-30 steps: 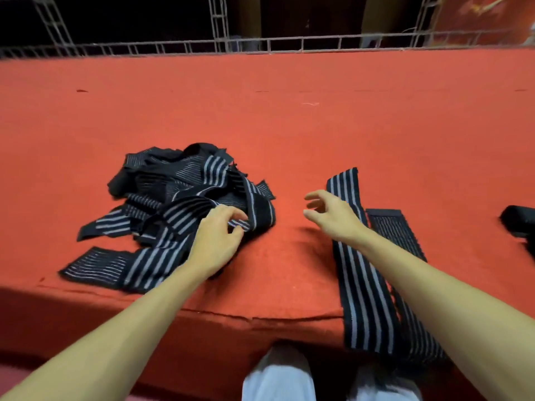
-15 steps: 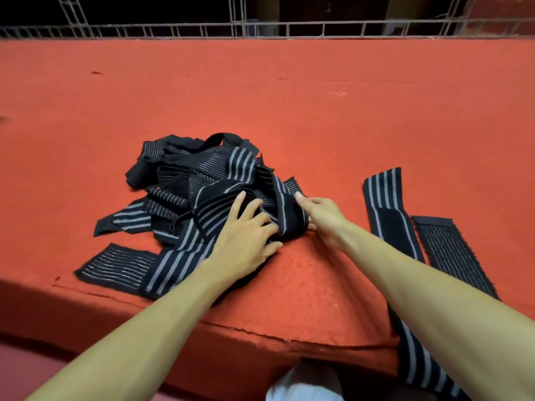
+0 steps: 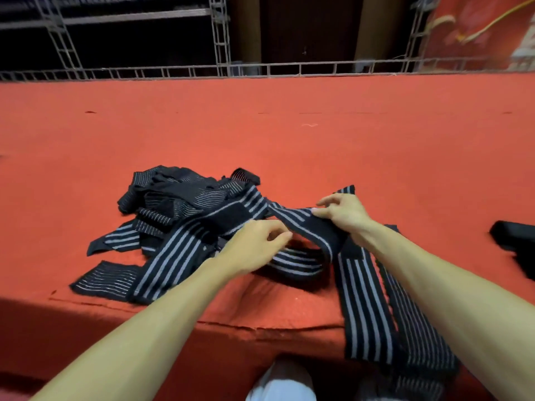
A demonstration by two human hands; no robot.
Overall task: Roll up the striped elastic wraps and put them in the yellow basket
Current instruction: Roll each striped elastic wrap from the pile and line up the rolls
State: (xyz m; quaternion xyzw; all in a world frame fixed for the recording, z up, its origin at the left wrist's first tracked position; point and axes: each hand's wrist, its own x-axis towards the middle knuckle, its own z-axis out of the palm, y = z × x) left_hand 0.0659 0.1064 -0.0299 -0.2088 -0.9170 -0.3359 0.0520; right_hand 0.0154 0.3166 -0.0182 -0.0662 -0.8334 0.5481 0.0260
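Since half a second ago both hands have come up off the heap and dragged one band out to the right, so it now stretches in a loop between them instead of lying buried. Big to small: the red table (image 3: 289, 146) carries everything, and the tangled pile (image 3: 179, 209) of black elastic bands sits left of centre near the front edge, still a proper mess. Right of it, two flat wraps (image 3: 364, 308) lie side by side and hang over the table's front edge, unrolled. A dark object (image 3: 515, 241) sits at the far right; can't tell what it is. The striped wrap (image 3: 304, 235) in play runs from the pile to the right hand (image 3: 344, 215), whose grip is curled round it from above, fingers over the top. The left hand (image 3: 252, 247) looks like it pinches the same band between thumb and fingertips, just beside the pile. Progress-wise I'd call this very early: nothing I can see is rolled, the yellow basket isn't in view, and the whole pile plus those two flat ones are left.
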